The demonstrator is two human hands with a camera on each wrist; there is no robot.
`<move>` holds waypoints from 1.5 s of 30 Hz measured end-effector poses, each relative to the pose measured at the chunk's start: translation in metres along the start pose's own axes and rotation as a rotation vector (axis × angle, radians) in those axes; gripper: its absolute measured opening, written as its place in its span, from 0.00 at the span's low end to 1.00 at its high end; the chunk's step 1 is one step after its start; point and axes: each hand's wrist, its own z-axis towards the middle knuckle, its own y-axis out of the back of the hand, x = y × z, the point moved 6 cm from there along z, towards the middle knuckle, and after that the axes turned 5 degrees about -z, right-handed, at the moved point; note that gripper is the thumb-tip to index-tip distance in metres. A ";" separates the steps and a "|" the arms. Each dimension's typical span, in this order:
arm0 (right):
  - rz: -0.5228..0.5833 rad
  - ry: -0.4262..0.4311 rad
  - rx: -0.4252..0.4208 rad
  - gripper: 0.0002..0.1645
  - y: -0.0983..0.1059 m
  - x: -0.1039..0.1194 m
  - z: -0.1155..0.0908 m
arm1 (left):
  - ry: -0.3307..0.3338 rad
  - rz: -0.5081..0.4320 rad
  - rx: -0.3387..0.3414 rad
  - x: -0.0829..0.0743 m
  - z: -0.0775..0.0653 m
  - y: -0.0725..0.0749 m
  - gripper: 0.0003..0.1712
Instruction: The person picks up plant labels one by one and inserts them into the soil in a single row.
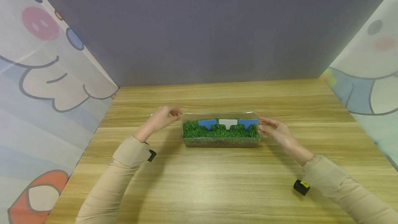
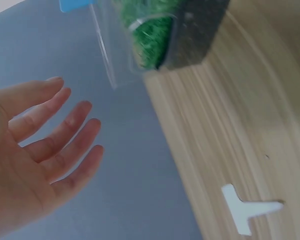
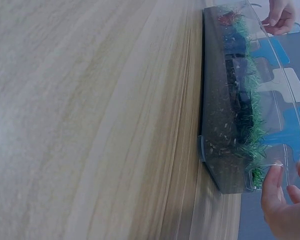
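Observation:
A clear rectangular planter box [image 1: 222, 143] with green artificial-looking grass [image 1: 222, 133] stands on the wooden table. Upright in the grass are a blue T-shaped plant label [image 1: 207, 123], a white one [image 1: 228, 123] and another blue one [image 1: 247, 123]. My left hand [image 1: 166, 116] hovers at the box's left end, fingers loosely bent and holding nothing; the left wrist view shows it apart from the wall. At the right end, my right hand [image 1: 275, 132] has its fingertips at the wall and rim, near the right blue label. Whether they press on it is hard to tell.
A loose white T-shaped label [image 2: 242, 209] lies on the table near my left hand, mostly hidden by it in the head view. A grey panel [image 1: 217, 30] rises behind the table [image 1: 214, 182]. Cartoon-printed sheets [image 1: 49, 78] flank both sides.

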 end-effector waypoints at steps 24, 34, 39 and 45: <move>0.067 0.046 0.043 0.50 0.001 -0.004 0.003 | 0.080 -0.042 -0.032 0.064 -0.010 0.014 0.14; 0.105 0.048 0.059 0.52 0.001 -0.009 0.006 | 0.111 -0.059 -0.048 0.085 -0.012 0.015 0.14; 0.104 0.052 0.066 0.52 0.000 -0.008 0.006 | 0.147 -0.063 -0.052 0.096 -0.013 0.015 0.15; 0.104 0.060 0.061 0.51 0.001 -0.008 0.006 | 0.174 -0.070 -0.061 0.105 -0.013 0.014 0.17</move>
